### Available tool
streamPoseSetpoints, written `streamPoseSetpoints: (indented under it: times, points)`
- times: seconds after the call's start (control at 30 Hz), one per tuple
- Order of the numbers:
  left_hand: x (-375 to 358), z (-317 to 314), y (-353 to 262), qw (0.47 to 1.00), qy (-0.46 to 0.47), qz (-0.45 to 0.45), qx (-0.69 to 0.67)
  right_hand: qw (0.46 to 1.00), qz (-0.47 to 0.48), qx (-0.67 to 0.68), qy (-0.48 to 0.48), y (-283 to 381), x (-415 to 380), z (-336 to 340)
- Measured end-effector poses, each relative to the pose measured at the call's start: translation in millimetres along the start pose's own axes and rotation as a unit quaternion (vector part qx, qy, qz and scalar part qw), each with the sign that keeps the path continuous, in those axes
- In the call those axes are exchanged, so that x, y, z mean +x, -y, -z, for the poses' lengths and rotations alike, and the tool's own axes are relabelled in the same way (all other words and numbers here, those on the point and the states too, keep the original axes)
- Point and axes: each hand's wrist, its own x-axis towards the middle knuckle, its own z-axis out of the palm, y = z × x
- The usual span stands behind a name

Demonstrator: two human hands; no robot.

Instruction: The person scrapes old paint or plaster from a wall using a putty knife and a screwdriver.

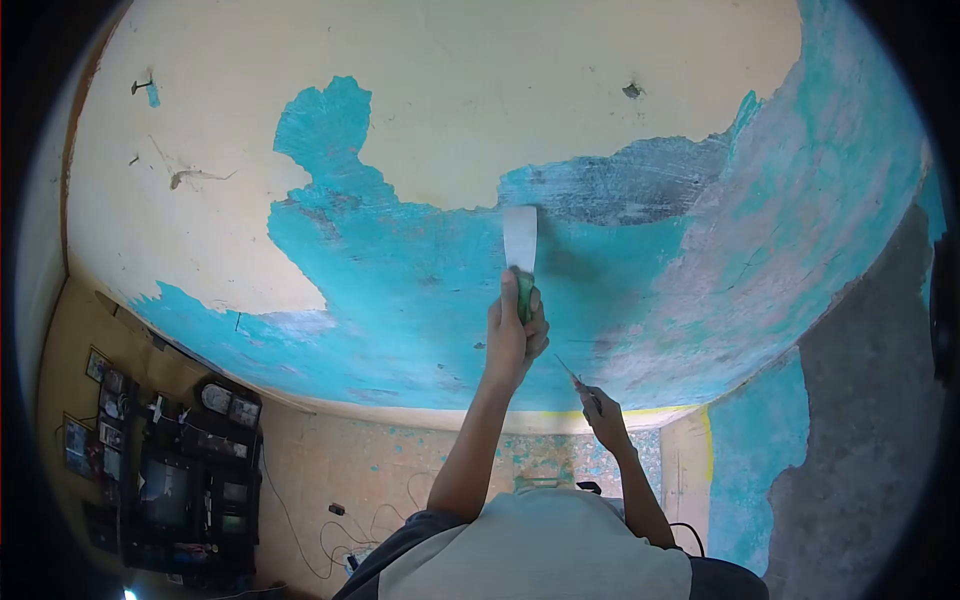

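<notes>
My left hand is raised and wrapped around the green handle of a putty knife. The knife's broad pale blade points up, its edge right at the border where cream paint gives way to turquoise wall surface. Lower and to the right, my right hand grips a slim tool with a thin blade, which points up and left in front of the turquoise area. This blade shows nearly edge-on, so I cannot tell its exact kind. A darker, scraped grey-blue patch lies right of the putty knife.
A nail sticks out of the wall at upper left. Dark shelving with a television and framed pictures stands at lower left. Paint flakes and loose cables lie on the floor. Bare grey wall shows at right.
</notes>
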Motion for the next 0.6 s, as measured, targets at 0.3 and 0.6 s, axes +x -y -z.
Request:
streamPoseSetpoints:
  times: [0.3,0.6]
  points:
    - [4,-2,-3,1.000,-0.006,-0.009,-0.022,0.999,-0.009,0.032,-0.003,3,-1,-2]
    - [9,-11,-21,0.999,0.020,-0.045,0.005,1.000,-0.005,0.021,0.014,9,6,-6]
